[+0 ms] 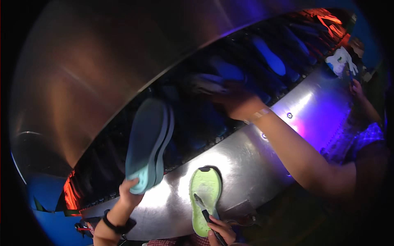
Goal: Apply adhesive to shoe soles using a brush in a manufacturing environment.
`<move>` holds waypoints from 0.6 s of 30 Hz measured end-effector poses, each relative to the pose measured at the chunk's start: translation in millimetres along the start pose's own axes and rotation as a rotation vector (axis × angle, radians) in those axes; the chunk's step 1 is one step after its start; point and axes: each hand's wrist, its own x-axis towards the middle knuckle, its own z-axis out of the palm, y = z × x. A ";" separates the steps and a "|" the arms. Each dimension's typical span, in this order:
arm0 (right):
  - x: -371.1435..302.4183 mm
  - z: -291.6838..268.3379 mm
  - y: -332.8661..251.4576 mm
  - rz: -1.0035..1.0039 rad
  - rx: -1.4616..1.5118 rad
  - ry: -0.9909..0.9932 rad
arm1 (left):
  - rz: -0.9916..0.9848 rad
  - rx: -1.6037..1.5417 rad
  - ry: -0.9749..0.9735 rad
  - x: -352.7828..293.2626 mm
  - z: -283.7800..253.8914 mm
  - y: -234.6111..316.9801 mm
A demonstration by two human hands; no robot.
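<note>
My left hand, with a dark wristwatch, comes in from the lower left. It is closed on the lower end of a stacked pair of pale-blue shoe soles, thumb on the front one, tilted up against the dark machine opening. At the bottom middle, my right hand is closed around a black-handled brush. The brush tip touches the inner face of a light-green shoe sole, which lies on the metal ledge. Pale marks dot that face, and something black sits at its far end.
A long metal hood overhangs the opening, where several soles lie under blue light. Orange glows at both ends. A co-worker's braceleted arm reaches in from the right, hand blurred. Another person's hand is near a white item.
</note>
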 end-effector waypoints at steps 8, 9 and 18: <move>-11.2 19.1 31.1 0.177 0.285 -0.072 | 0.322 0.186 0.002 143.5 50.7 61.0; 4.8 15.9 8.4 -0.063 0.225 0.025 | 0.247 0.047 0.062 145.2 40.3 82.7; -4.9 0.3 10.7 0.134 0.400 -0.017 | -0.046 -0.092 -0.201 202.6 115.5 83.4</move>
